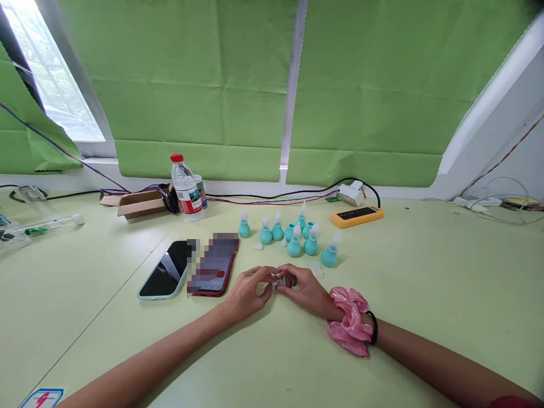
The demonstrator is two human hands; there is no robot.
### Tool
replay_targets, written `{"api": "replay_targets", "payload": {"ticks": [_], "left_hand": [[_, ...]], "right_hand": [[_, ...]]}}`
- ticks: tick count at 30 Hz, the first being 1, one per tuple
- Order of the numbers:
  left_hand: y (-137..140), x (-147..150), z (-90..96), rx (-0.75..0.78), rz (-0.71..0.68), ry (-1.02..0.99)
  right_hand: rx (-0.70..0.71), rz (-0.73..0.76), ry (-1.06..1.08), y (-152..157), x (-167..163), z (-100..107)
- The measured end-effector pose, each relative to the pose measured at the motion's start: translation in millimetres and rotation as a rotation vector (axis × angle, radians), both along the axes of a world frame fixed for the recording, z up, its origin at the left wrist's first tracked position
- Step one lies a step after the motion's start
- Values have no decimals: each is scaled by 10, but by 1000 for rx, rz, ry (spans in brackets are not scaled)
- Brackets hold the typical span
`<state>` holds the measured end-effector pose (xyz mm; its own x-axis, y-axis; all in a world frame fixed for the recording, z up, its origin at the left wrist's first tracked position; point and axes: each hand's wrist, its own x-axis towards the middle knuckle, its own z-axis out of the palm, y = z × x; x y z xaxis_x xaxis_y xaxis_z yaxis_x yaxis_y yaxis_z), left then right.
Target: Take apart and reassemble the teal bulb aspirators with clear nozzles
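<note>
Small piece (280, 282) | whitish, translucent | between left hand (250, 290), right hand (306, 290)

A smooth, pale yellow-green table (446, 283), crossed by a thin seam, carries a loose group of small, round turquoise bulbs (293, 246), most bearing translucent tips. Leftward lie a black-screened phone in a pale case (164, 275) and a dark-red-edged phone (215, 272). Farther back sit a red-capped clear plastic bottle (187, 190), an open brown cardboard box (142, 205) and an orange-yellow, black-topped block (357, 216).
</note>
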<state>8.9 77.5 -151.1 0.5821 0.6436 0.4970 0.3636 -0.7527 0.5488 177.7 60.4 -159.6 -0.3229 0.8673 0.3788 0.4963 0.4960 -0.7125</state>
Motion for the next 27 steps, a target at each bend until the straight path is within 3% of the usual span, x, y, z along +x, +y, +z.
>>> {"api": "replay_targets", "payload": {"ticks": [4,10,16,21,24,27], "left_hand": [[-33,10,37,-106,26,-49],[-5,-19,93,-282,118,-292],[47,-13,58,-567,-62,-208],[103,-9,4,-757,-136,-305],[124,-19,0,-824,-142,-362],[124,-26,12,-844,-99,-386]], "right_hand": [[28,10,-37,-7,4,-10],[78,-1,-35,-8,20,-27],[252,-19,-59,-53,11,6],[390,78,-141,-69,1,30],[474,77,-219,-70,19,179],[584,21,-270,-22,77,534]]}}
